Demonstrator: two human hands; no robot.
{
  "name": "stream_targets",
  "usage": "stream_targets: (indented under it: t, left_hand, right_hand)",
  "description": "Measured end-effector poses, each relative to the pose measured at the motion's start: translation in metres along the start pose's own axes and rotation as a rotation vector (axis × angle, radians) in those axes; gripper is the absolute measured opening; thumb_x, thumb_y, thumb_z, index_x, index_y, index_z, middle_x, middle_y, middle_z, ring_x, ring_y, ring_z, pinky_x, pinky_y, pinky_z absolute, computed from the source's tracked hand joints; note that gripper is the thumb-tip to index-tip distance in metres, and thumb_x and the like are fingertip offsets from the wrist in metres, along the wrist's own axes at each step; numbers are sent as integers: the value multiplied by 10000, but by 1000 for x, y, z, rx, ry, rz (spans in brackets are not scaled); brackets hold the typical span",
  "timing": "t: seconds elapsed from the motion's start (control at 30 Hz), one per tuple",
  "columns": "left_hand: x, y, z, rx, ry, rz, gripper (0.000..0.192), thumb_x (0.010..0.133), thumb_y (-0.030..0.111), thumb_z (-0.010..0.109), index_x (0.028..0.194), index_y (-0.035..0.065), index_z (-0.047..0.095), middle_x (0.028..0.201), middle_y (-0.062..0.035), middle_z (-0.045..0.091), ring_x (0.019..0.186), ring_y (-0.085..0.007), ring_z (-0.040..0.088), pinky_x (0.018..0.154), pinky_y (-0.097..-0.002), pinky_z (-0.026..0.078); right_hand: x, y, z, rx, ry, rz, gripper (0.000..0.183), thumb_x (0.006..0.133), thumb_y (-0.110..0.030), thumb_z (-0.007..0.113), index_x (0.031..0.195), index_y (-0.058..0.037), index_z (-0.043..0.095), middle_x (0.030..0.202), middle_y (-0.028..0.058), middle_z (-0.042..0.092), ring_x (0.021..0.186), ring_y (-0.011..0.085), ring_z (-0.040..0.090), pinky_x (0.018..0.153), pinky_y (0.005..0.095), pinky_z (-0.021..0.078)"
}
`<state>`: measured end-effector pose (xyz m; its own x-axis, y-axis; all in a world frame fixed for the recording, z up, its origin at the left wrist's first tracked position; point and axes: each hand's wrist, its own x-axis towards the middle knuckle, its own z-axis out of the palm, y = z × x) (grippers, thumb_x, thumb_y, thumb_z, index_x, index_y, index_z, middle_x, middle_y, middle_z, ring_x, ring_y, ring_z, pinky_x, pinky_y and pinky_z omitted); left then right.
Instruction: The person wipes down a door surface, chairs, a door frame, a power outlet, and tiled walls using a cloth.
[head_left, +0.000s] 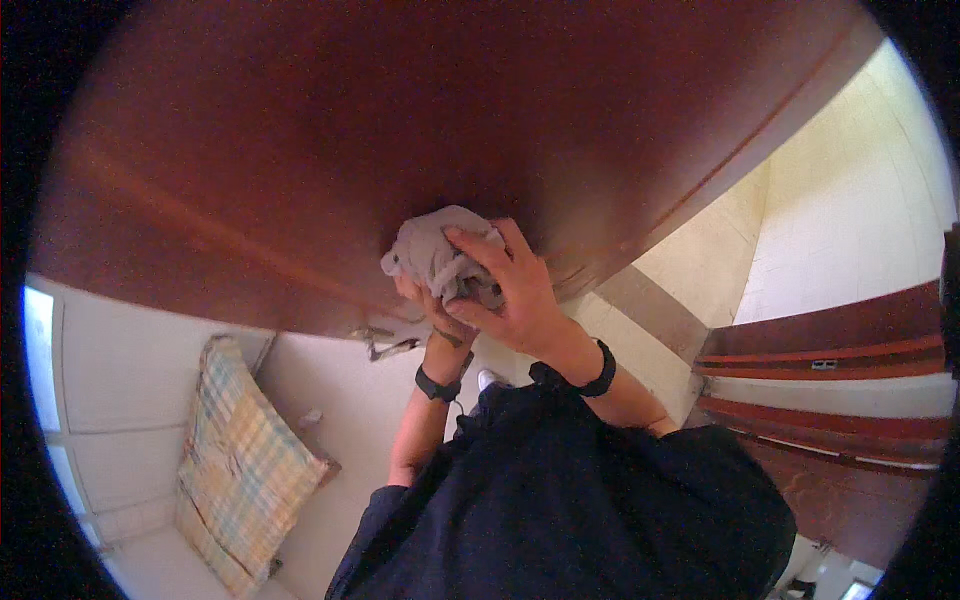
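Observation:
A bunched grey cloth (442, 244) is held between both hands, close to a large dark reddish-brown wooden door (337, 135). My left hand (435, 307) supports it from below, its fingers mostly hidden behind the cloth. My right hand (517, 289) grips the cloth from the right side, thumb and fingers curled on it. Whether the cloth touches the wood cannot be told. Near my left wrist, a metal door handle (382, 341) sticks out at the door's edge. Dark bands are on both wrists.
A checked mattress or padded cover (247, 457) lies at the lower left. A pale tiled floor (690, 255) with a brown strip (652, 307) shows on the right, beside dark red wooden frames (817, 345). A small whitish item (310, 418) is on the floor.

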<state>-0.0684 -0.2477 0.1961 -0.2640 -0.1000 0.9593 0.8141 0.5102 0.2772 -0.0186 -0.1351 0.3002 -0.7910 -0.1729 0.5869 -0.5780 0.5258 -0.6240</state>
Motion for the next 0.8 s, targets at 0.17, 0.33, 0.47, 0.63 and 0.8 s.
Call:
stream_targets:
  t: [0.17, 0.33, 0.47, 0.63, 0.8]
  left_hand:
    - [-3, 11, 43, -53, -20, 45, 825, 763, 387, 670, 1413, 102, 250, 1376, -210, 301, 1237, -392, 321, 947, -557, 266]
    - [-20, 46, 154, 89, -183, -21, 675, 742, 308, 693, 1321, 131, 396, 1331, -195, 341, 1203, -382, 349, 916, -536, 301]
    - [3, 79, 233, 89, -305, -110, 593, 727, 274, 701, 1259, 158, 467, 1310, -184, 363, 1187, -375, 366, 902, -526, 316]
    - [7, 149, 316, 223, -206, 163, 395, 703, 204, 686, 1077, 239, 565, 1270, -126, 421, 1147, -318, 410, 896, -495, 323]
    - [-39, 163, 350, 367, -310, 177, 423, 682, 119, 665, 1078, 230, 565, 1260, -109, 431, 1095, -285, 425, 890, -457, 327]
  right_hand:
    - [0, 13, -33, -210, 393, -133, 449, 628, -185, 758, 1056, -131, 633, 1115, 191, 496, 954, 373, 551, 792, 422, 481]
    - [10, 97, -133, -284, 469, -361, 411, 550, -97, 714, 957, -124, 662, 1042, 173, 526, 895, 335, 546, 747, 417, 470]
    - [16, 143, -204, -358, 576, -367, 354, 526, -102, 700, 879, -128, 675, 1013, 145, 553, 882, 326, 540, 745, 418, 470]
    - [-1, 213, -275, -207, 706, -340, 338, 550, -74, 692, 886, -107, 673, 989, 143, 561, 888, 334, 538, 734, 411, 468]
    - [-38, 264, -312, -172, 554, -229, 390, 581, 60, 644, 955, -51, 648, 971, 162, 554, 849, 329, 551, 744, 382, 466]
